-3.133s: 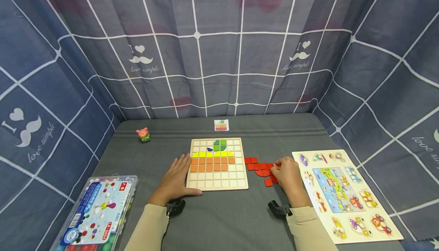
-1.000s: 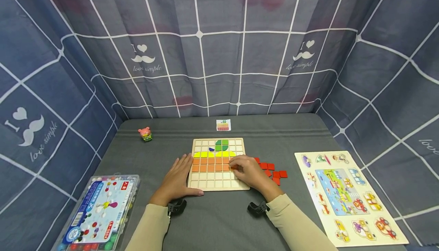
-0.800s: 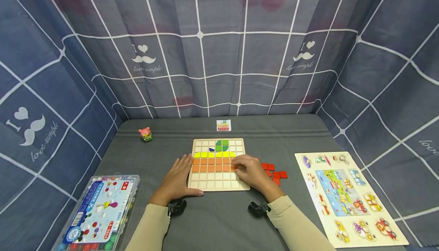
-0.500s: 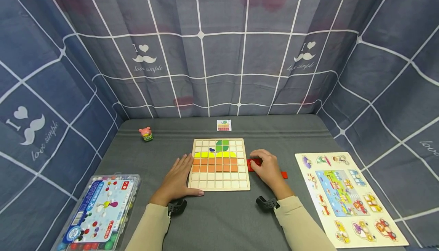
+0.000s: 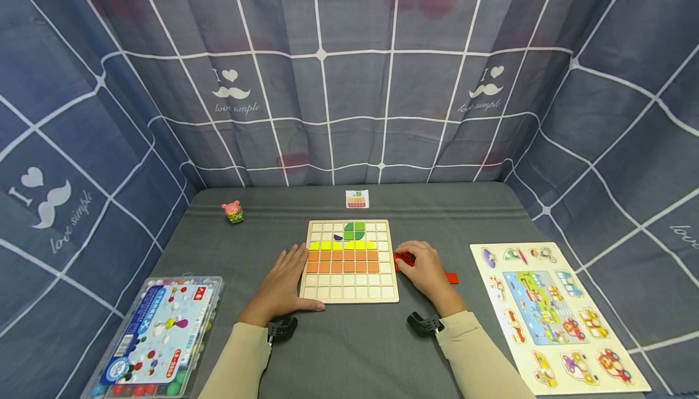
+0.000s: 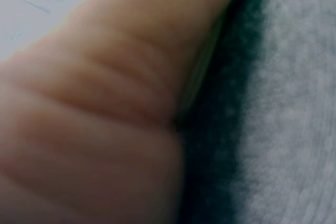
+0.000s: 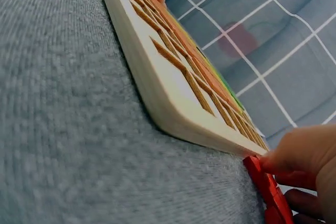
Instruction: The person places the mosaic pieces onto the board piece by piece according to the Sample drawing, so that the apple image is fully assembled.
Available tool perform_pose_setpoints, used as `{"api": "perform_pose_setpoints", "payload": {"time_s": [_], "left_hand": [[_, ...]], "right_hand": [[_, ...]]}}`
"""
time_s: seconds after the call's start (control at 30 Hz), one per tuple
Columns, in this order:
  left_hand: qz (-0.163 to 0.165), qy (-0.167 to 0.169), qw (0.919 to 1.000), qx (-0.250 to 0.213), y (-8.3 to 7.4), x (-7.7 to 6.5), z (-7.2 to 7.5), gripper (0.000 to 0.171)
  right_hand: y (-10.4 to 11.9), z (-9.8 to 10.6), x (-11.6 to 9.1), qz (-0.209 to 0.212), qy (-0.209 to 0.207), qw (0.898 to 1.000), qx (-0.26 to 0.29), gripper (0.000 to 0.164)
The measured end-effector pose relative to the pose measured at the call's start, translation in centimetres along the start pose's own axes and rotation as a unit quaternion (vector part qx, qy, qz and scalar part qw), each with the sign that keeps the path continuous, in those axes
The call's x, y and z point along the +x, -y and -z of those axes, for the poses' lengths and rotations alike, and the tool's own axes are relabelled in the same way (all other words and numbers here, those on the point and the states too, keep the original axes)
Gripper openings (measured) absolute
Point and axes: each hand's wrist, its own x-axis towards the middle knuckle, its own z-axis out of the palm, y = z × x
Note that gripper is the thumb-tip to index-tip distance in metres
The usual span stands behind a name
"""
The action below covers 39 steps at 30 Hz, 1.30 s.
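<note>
A pale wooden grid board lies on the grey cloth, with green pieces, a small blue piece, yellow pieces and two rows of orange tiles set in it. My left hand lies flat along the board's left side, thumb stretched along its near edge. Beside the right edge, my right hand is at the red tiles, mostly covering them. In the right wrist view, its thumb and bent fingers pinch at the red tiles. The left wrist view is blurred.
A small printed card lies behind the board. A pink figurine stands back left. At front left sits a clear lidded case of coloured balls. A wooden picture puzzle lies to the right. Curtains surround the back and sides.
My right hand went from the red tiles to the board's second orange row, which gained a tile at its right end. It then moved back right to the red tiles. The left hand stayed put.
</note>
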Motion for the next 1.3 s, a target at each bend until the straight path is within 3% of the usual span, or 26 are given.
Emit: {"api": "perform_pose_setpoints", "payload": {"time_s": [0.1,0.27,0.6,0.83,1.03,1.3], "left_hand": [[-0.001,0.001,1.0000,0.001,0.0,0.0,0.1,0.152],[-0.004,-0.004,1.0000,0.000,0.2,0.0,-0.1,0.151],[-0.007,-0.003,1.0000,0.005,0.1,-0.1,0.0,0.151],[-0.005,-0.001,1.0000,0.006,0.0,0.0,-0.1,0.151],[-0.006,-0.009,0.9999,0.007,0.3,0.0,-0.4,0.150],[-0.009,-0.020,0.9997,0.009,0.3,0.0,-0.5,0.150]], "right_hand": [[0.0,0.2,0.3,-0.008,0.011,1.000,-0.012,0.017],[-0.1,1.2,1.0,-0.008,0.070,0.997,-0.026,0.013],[-0.6,2.0,2.2,0.082,0.120,0.987,-0.075,0.012],[-0.4,2.1,2.1,0.069,0.146,0.983,-0.088,0.018],[-0.6,1.8,1.7,0.068,0.123,0.987,-0.079,0.017],[-1.4,1.4,0.6,0.101,0.026,0.993,-0.051,0.022]]}}
